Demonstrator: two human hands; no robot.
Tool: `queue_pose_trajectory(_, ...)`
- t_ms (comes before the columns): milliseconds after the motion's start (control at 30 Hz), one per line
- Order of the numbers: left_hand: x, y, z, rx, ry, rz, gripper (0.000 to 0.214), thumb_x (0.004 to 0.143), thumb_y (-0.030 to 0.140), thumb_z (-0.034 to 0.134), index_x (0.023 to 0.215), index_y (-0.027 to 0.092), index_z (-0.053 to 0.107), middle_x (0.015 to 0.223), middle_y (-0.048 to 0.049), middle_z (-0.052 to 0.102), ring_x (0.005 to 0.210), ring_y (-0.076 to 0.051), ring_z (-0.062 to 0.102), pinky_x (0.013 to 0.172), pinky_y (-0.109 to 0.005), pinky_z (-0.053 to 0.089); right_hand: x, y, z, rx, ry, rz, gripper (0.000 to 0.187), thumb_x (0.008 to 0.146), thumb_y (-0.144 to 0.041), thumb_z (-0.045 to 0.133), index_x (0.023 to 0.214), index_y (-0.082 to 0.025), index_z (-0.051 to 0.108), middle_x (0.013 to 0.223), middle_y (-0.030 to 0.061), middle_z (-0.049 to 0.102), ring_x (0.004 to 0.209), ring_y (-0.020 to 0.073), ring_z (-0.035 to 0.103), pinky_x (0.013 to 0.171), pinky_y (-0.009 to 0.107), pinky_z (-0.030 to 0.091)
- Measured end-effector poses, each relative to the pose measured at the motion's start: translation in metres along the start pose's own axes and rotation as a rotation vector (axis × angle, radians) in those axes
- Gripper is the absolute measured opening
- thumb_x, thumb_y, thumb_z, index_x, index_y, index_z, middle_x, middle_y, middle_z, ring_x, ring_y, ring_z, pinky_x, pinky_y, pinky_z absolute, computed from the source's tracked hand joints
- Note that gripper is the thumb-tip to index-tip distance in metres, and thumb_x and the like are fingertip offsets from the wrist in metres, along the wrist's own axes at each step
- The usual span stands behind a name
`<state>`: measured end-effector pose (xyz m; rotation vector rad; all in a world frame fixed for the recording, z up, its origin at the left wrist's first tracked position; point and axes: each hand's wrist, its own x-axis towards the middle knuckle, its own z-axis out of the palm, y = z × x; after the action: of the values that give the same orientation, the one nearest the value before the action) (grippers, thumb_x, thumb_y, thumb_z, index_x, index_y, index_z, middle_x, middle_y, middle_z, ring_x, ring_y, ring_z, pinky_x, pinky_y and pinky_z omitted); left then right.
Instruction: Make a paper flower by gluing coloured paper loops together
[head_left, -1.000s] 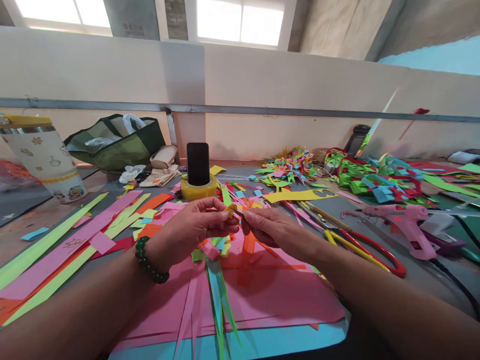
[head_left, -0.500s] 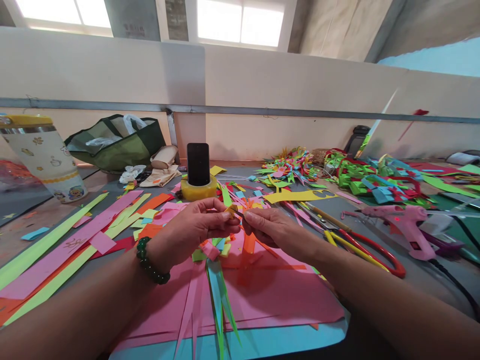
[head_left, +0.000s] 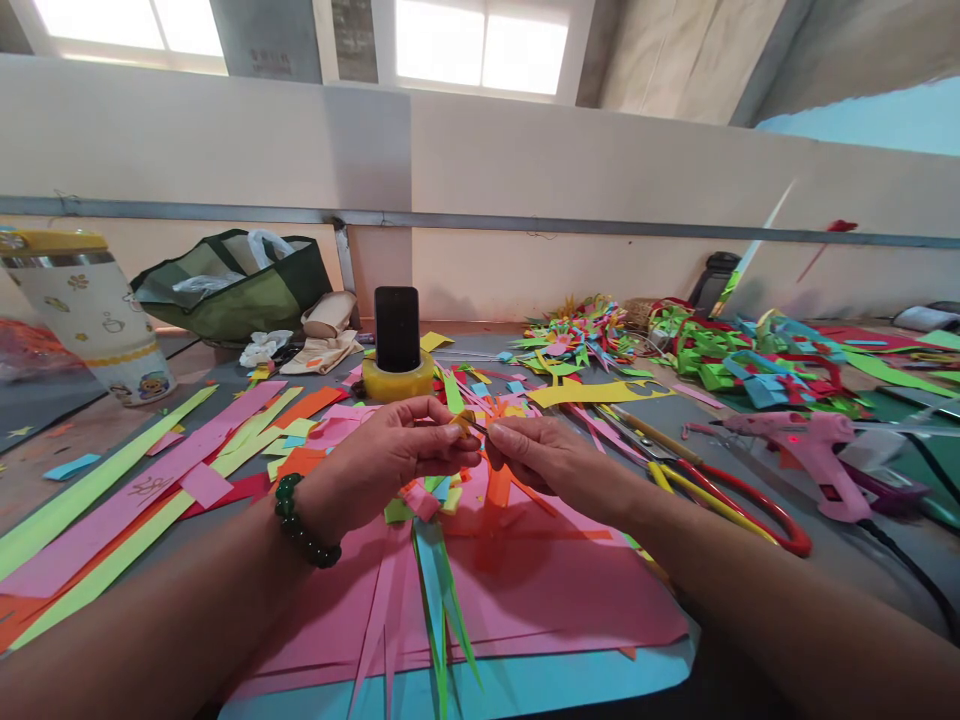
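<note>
My left hand, with a green bead bracelet at its wrist, pinches a small yellow paper piece. Facing it, my right hand is closed on a thin dark tool, whose tip meets the yellow paper; its kind is mostly hidden by my fingers. Under both hands lie pink paper sheets on a light blue sheet. Narrow pointed paper strips in blue, green and pink spread toward me below my left hand. Orange strips lie beneath my right hand.
A phone stands against a yellow tape roll. Red-handled scissors and a pink glue gun lie to the right. Long paper strips, a tumbler and a green bag are leftward. Paper scraps pile behind.
Almost nothing differs. Both hands keep the same place and grip, with only a very slight shift of the left hand and the view.
</note>
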<state>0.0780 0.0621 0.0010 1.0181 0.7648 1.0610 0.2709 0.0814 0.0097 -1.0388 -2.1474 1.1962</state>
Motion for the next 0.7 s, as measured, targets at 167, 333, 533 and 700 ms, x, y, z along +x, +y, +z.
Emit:
queue_pose_trajectory(167, 0.000, 0.002, -0.003, -0.010, -0.052, -0.011, 0.017, 0.075, 0.017, 0.073, 0.075, 0.015, 0.056, 0.079, -0.0055, 0.072, 0.078, -0.016, 0.070, 0.081, -0.030, 0.053, 0.000, 0.000, -0.011, -0.045, -0.055, 0.003, 0.049, 0.090, -0.058, 0.038, 0.077, -0.015, 0.056, 0.053, -0.0065, 0.030, 0.046, 0.0072, 0.025, 0.042, 0.022, 0.018)
queue_pose_trajectory(333, -0.003, 0.006, -0.005, 0.011, -0.070, -0.071, 0.020, 0.072, 0.017, 0.074, 0.077, 0.016, 0.054, 0.074, -0.0053, 0.071, 0.071, -0.016, 0.069, 0.075, -0.029, 0.053, 0.000, 0.001, -0.028, -0.038, -0.132, -0.006, 0.049, 0.089, -0.059, 0.041, 0.075, -0.014, 0.056, 0.052, -0.0081, 0.025, 0.045, 0.0062, 0.020, 0.041, 0.022, 0.014)
queue_pose_trajectory(533, -0.003, 0.005, -0.006, 0.063, -0.096, -0.106, 0.024, 0.070, 0.021, 0.077, 0.079, 0.017, 0.055, 0.072, -0.0032, 0.069, 0.068, -0.014, 0.067, 0.069, -0.026, 0.050, -0.002, 0.002, -0.027, -0.133, -0.223, 0.050, 0.051, 0.089, -0.061, 0.040, 0.074, -0.015, 0.056, 0.054, -0.0062, 0.031, 0.047, 0.0064, 0.025, 0.042, 0.021, 0.019)
queue_pose_trajectory(700, -0.003, 0.008, -0.006, 0.098, -0.115, -0.135, 0.020, 0.073, 0.019, 0.074, 0.080, 0.017, 0.055, 0.072, -0.0030, 0.068, 0.067, -0.013, 0.065, 0.063, -0.023, 0.049, -0.001, 0.002, -0.027, -0.152, -0.242, 0.053, 0.055, 0.090, -0.062, 0.036, 0.072, -0.014, 0.056, 0.052, -0.0060, 0.031, 0.046, 0.0065, 0.025, 0.042, 0.021, 0.019)
